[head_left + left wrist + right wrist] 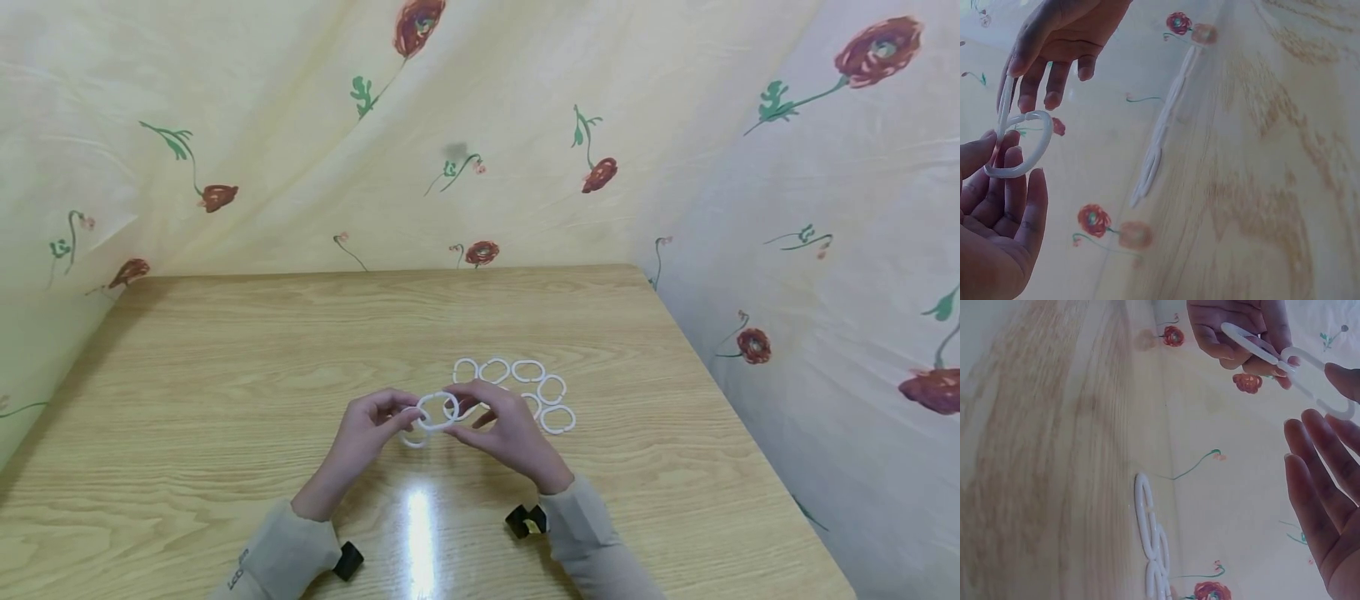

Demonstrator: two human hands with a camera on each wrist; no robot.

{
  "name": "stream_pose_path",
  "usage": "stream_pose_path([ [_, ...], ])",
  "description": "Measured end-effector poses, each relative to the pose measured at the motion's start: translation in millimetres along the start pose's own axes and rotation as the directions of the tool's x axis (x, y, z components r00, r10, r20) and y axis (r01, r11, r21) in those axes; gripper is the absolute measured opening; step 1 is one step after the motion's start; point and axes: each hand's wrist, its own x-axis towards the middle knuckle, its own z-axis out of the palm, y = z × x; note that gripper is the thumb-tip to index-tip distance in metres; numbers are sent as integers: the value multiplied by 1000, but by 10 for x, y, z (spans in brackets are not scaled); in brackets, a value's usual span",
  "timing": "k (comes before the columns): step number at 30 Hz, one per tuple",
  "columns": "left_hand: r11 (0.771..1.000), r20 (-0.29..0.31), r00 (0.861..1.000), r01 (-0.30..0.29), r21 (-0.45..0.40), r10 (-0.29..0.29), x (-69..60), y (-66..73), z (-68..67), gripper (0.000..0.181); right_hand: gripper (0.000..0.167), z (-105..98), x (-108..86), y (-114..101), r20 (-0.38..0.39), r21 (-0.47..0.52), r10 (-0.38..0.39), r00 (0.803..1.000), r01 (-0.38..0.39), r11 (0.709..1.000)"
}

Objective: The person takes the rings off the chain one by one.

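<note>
Two white plastic oval links are held up over the table, one through the other. My left hand (367, 425) pinches them near where they meet, between thumb and fingers. The lower link (414, 446) hangs under the left fingertips. My right hand (510, 421) pinches the far end of the other link (435, 428) between thumb and finger; its remaining fingers are spread apart. In the left wrist view the hanging link (1038, 147) shows as a loop beside the left fingers. The right wrist view shows a small gap in the side of the link (1300, 387) at the right thumb.
Several more white links (528, 362) lie in a loose cluster on the wooden table (262, 358), behind and right of the hands; the right hand partly covers them. A flowered cloth (300, 167) hangs behind and beside the table. Black wrist mounts (348, 562) sit by both sleeves.
</note>
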Motion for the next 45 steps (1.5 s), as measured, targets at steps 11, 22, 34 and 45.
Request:
stream_pose_path([
  [11, 997, -2, 1000, -30, -70, 30, 22, 3, -22, 23, 39, -7, -9, 80, -4, 129, 188, 982, -186, 974],
  [22, 997, 2, 1000, -25, -77, 25, 25, 10, -18, 23, 38, -37, -4, 167, 26, 229, 309, 951, -307, 924],
  [34, 998, -18, 999, -38, -46, 37, 23, 3, -20, 20, 35, -45, -1, 152, 122, 256, 297, 947, -319, 912],
  [45, 998, -10, 999, -52, -17, 52, 26, -6, -12, 15, 33, -22, -7, 151, 189, 306, 243, 951, -292, 906],
])
